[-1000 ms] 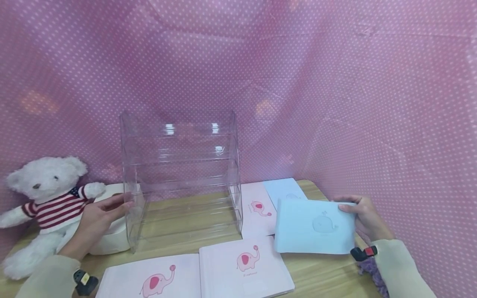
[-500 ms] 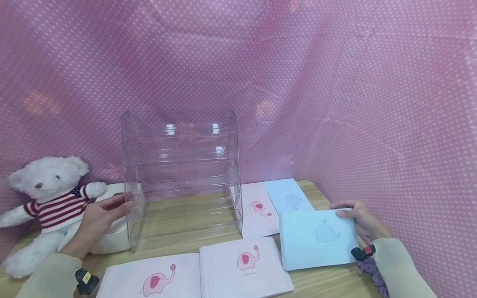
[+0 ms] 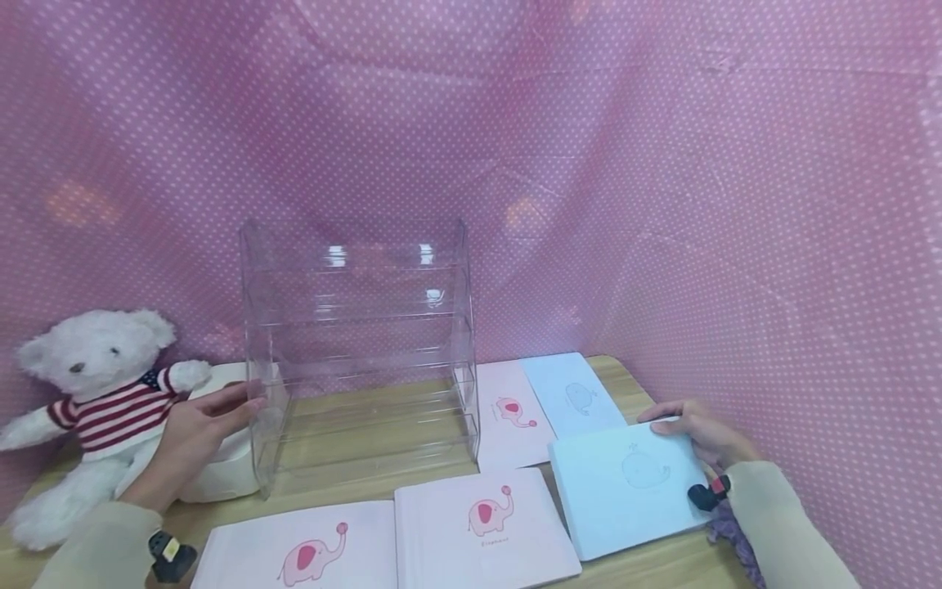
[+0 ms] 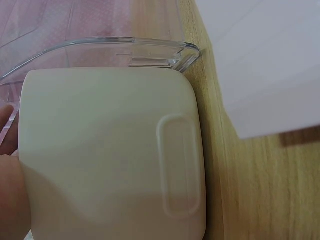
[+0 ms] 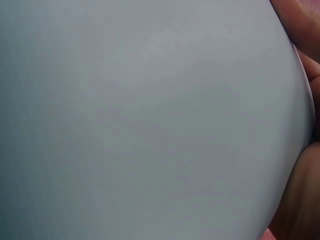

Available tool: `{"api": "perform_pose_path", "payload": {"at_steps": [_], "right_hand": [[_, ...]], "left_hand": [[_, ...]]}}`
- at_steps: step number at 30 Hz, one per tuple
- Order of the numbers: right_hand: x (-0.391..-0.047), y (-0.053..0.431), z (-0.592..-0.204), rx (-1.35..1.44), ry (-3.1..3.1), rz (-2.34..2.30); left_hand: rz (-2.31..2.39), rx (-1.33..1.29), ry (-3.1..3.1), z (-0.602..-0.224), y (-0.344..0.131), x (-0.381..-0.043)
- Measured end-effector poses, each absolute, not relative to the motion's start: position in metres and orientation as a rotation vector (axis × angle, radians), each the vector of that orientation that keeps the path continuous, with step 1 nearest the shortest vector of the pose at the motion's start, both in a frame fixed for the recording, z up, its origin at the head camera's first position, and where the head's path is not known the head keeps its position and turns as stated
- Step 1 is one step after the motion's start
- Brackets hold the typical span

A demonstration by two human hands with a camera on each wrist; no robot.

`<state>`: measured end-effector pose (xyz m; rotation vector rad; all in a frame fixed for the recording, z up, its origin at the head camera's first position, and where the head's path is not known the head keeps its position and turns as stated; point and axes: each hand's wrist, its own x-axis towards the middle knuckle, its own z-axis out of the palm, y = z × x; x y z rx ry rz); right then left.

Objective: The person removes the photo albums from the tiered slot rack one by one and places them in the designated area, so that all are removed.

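In the head view, my right hand (image 3: 699, 433) grips a light blue booklet (image 3: 625, 491) with a whale drawing by its far right corner. The booklet lies low over the table, right of a pink elephant booklet (image 3: 486, 528). Its pale cover (image 5: 165, 120) fills most of the right wrist view, with fingers at the right edge. My left hand (image 3: 206, 421) pinches the left side panel of a clear tiered rack (image 3: 361, 319). A white rounded box (image 4: 110, 150) stands beside that panel, partly covering the left hand in the left wrist view.
A second pink elephant booklet (image 3: 309, 548) lies at the front. Behind on the right lie another pink booklet (image 3: 508, 409) and a blue whale booklet (image 3: 574, 393). A white teddy bear (image 3: 110, 409) sits at left. Something purple and fuzzy (image 3: 732, 536) lies under the right forearm.
My right hand has brought the blue booklet down and toward me, tilting it flatter and uncovering more of the blue booklet behind. The left hand stays on the rack.
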<state>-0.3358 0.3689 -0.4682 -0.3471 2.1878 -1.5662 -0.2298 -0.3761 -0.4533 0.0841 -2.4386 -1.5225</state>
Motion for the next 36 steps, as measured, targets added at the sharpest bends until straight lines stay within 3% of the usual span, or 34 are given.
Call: {"api": "perform_pose_path", "payload": {"at_steps": [13, 36], "right_hand": [[-0.347, 0.350, -0.489, -0.258, 2.547, -1.129], [-0.346, 0.341, -0.485, -0.199, 2.733, -1.144]], "left_hand": [[-1.505, 0.079, -2.451, -0.453, -0.374, -0.229], [-1.511, 0.096, -2.453, -0.452, -0.375, -0.229]]}}
